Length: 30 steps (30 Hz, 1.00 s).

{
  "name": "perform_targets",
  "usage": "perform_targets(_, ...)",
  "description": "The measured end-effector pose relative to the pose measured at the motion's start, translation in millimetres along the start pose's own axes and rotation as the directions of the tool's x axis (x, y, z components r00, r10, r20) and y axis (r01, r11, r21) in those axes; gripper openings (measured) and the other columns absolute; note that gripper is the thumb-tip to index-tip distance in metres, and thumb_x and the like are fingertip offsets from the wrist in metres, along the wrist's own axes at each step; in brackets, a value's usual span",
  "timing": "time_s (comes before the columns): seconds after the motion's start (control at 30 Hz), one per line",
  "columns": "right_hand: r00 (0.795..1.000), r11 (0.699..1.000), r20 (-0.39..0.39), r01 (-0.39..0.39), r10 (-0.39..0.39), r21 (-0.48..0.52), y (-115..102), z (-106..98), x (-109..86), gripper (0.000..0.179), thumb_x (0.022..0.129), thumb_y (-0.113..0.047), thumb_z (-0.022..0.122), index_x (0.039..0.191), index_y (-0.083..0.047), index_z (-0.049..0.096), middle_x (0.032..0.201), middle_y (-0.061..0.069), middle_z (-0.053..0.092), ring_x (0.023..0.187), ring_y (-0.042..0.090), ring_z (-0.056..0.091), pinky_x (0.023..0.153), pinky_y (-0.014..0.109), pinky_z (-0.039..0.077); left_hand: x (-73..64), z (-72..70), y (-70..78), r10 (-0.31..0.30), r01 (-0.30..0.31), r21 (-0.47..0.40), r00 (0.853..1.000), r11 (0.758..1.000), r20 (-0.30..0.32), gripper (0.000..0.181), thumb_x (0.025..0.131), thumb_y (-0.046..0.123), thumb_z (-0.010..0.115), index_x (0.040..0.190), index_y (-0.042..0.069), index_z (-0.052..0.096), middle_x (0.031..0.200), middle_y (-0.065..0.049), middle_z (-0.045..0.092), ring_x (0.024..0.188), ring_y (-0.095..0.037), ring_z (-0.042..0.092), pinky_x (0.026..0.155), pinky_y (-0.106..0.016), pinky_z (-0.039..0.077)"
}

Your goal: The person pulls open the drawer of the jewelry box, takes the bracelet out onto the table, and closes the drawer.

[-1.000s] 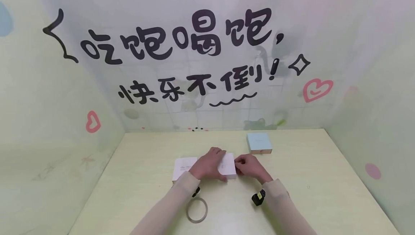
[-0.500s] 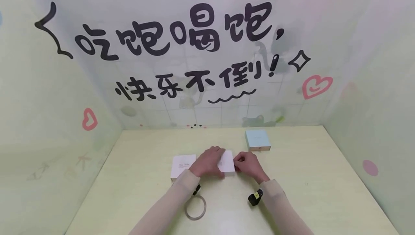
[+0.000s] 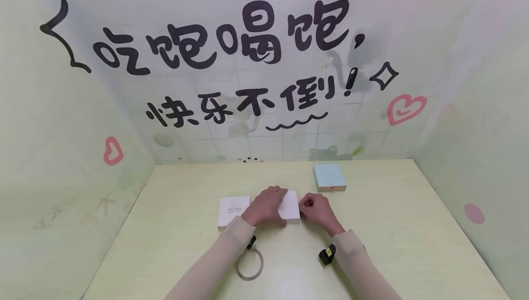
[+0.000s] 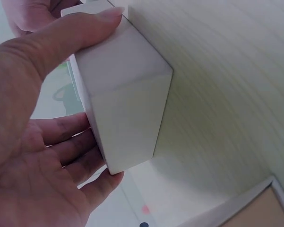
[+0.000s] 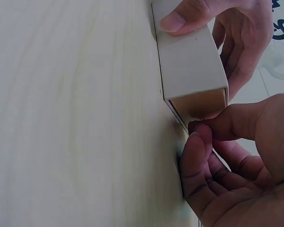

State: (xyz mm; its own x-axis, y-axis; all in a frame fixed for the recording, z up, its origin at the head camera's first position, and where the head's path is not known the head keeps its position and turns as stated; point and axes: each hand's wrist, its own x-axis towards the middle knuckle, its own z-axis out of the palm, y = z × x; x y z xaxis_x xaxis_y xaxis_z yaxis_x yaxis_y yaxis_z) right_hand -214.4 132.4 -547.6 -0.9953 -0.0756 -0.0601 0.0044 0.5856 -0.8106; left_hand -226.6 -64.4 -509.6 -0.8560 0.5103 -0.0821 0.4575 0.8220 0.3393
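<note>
My left hand [image 3: 266, 207] grips a small white box [image 3: 291, 207] on the table, thumb on its near side and fingers on the opposite side. Script on the top of the box is partly visible. In the right wrist view the box's brown end [image 5: 198, 103] shows, set inside a white sleeve. There, thumb and index finger of my right hand [image 5: 274, 142] pinch what looks like a small dark tab, mostly hidden by the fingertips. The right hand's other fingers are curled.
Another white box [image 3: 233, 210] with printed script lies left of my left hand. Farther back on the right stands a light blue box [image 3: 329, 177] with a brown front. A pale ring [image 3: 261, 268] lies on the table [image 3: 413, 245] beside the left forearm. Printed walls enclose the table.
The head view has shifted slightly. Both hands and the boxes keep nearly the same places relative to each other.
</note>
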Motion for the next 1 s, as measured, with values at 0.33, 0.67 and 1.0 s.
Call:
perform_targets(0.33,1.0,0.999,-0.017,0.008,-0.009,-0.032,4,-8,-2.6,0.009,0.088,-0.003,0.067,0.082,-0.008,0.07,0.073,0.001,0.067,0.069,0.013,0.056,0.065,0.027,0.047,1.0,1.3,-0.9,-0.006,0.006,0.004,1.0,1.0,0.007,0.097,0.064,0.028,0.096,0.147,0.006,0.051,0.135,-0.009,0.062,0.122,-0.024,0.057,0.107,-0.038,0.049)
perform_targets(0.67,0.999,0.998,-0.034,0.013,-0.015,-0.058,10,-17,-6.1,0.007,0.088,-0.003,0.068,0.082,-0.007,0.07,0.075,0.003,0.067,0.07,0.014,0.056,0.064,0.027,0.046,0.7,1.9,0.6,-0.021,0.021,-0.01,1.0,1.0,0.012,0.099,0.064,0.026,0.096,0.149,0.006,0.05,0.141,-0.009,0.06,0.129,-0.026,0.055,0.112,-0.04,0.046)
perform_targets(1.0,0.999,0.997,-0.043,0.006,-0.01,-0.077,15,-27,-8.0,0.008,0.088,-0.002,0.065,0.083,-0.007,0.07,0.077,0.003,0.067,0.071,0.014,0.056,0.066,0.028,0.046,0.3,2.5,0.0,-0.023,0.023,-0.014,1.0,1.0,0.014,0.099,0.064,0.026,0.096,0.149,0.007,0.05,0.143,-0.009,0.059,0.131,-0.026,0.054,0.113,-0.04,0.046)
